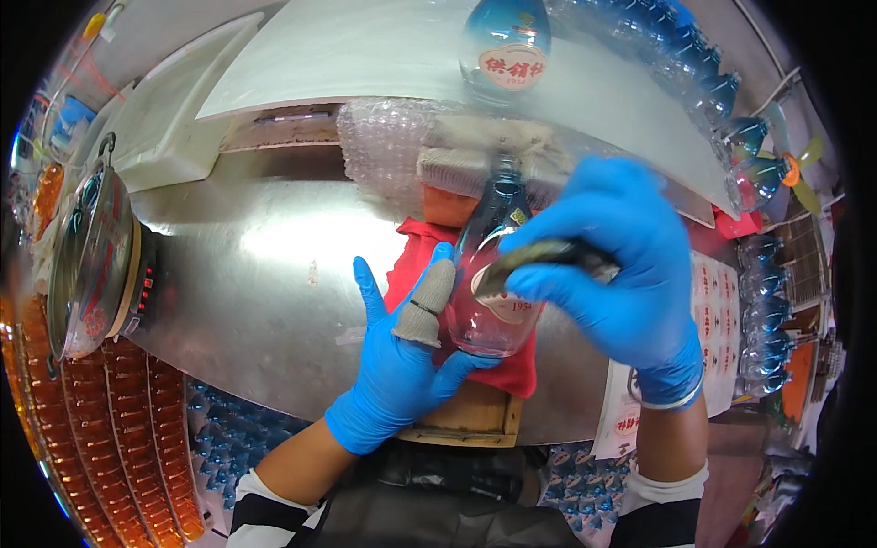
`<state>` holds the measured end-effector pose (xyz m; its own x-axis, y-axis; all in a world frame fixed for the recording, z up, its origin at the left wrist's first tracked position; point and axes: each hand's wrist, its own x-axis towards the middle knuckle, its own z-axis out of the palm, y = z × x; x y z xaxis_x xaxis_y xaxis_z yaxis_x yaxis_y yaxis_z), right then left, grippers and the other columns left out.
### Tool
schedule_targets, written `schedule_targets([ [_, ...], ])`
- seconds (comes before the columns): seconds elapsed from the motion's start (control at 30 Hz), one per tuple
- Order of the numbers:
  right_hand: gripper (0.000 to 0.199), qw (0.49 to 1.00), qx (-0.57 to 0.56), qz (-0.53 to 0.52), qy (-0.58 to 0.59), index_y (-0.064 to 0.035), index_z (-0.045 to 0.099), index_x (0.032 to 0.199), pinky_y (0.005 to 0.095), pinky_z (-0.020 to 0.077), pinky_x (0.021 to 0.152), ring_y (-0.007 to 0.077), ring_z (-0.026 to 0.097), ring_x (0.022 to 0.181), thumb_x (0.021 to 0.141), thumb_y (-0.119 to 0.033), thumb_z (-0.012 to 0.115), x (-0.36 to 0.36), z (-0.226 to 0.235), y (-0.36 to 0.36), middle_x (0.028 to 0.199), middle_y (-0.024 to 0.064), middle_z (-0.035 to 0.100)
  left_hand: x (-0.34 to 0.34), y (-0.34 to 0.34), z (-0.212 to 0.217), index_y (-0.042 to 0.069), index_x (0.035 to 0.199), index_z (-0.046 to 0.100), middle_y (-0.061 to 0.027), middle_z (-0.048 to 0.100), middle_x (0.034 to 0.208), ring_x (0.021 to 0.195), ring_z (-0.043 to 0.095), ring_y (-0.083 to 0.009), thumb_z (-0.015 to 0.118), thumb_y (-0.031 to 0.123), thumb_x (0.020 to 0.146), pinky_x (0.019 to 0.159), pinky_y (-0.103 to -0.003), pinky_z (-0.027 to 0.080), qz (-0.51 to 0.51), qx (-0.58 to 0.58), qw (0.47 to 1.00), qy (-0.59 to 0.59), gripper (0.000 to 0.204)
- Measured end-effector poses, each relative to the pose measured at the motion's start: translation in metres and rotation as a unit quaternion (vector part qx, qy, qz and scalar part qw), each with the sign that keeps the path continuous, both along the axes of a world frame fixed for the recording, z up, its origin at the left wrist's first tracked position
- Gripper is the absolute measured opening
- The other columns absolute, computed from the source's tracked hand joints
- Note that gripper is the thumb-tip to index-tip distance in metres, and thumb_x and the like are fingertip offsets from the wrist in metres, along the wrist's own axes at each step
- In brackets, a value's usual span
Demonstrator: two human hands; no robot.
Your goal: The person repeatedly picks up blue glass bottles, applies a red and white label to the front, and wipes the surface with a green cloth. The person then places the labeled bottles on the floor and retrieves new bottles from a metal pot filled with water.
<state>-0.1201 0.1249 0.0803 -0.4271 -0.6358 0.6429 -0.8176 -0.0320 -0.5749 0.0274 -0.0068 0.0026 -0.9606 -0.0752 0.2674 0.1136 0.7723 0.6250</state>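
Right hand (621, 260) pinches a dark tool (559, 250) over the label (517, 315) while our left hand (397, 361) grips the bottle (489, 336) on red cloth (521, 373) on the desk (292, 274), so we should brace it and press evenly.

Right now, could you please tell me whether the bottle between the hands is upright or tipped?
Tipped: the bottle lies over the red cloth, its label facing up and its neck pointing away.
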Motion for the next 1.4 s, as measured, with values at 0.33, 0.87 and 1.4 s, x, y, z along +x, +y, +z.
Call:
schedule_targets([
  [0.33,0.024,0.972,0.136,-0.126,0.145,-0.0181,0.068,0.087,0.0283,0.0335,0.07,0.016,0.044,0.066,0.065,-0.022,0.078,0.048,0.001,0.041,0.064,-0.0034,0.045,-0.004,-0.005,-0.006,0.002,0.14,0.023,-0.0165,0.042,0.134,0.126,0.039,-0.0301,0.062,0.041,0.079,0.099,-0.061,-0.019,-0.046,0.003,0.998,-0.042,0.082],
  [0.87,0.014,0.883,-0.11,-0.385,-0.244,-0.001,0.059,0.088,0.023,0.0423,0.065,0.0099,0.05,0.071,0.081,-0.01,0.066,0.057,-0.073,0.049,0.079,0.0037,0.056,-0.017,-0.019,-0.006,-0.004,0.14,0.015,-0.0207,0.036,0.137,0.125,0.041,-0.03,0.06,0.055,0.075,0.104,-0.054,-0.016,-0.068,0.026,0.997,-0.001,0.098],
  [1.4,0.035,0.939,0.117,-0.206,0.248,-0.0342,0.068,0.093,0.0349,0.0312,0.092,0.0078,0.049,0.082,0.06,-0.021,0.073,0.092,-0.051,0.097,0.088,-0.0145,0.055,-0.007,0.004,-0.006,0.005,0.132,0.034,-0.0151,0.05,0.126,0.116,0.048,-0.0293,0.075,0.03,0.067,0.107,-0.048,0.007,0.031,0.153,0.987,0.039,0.082],
])
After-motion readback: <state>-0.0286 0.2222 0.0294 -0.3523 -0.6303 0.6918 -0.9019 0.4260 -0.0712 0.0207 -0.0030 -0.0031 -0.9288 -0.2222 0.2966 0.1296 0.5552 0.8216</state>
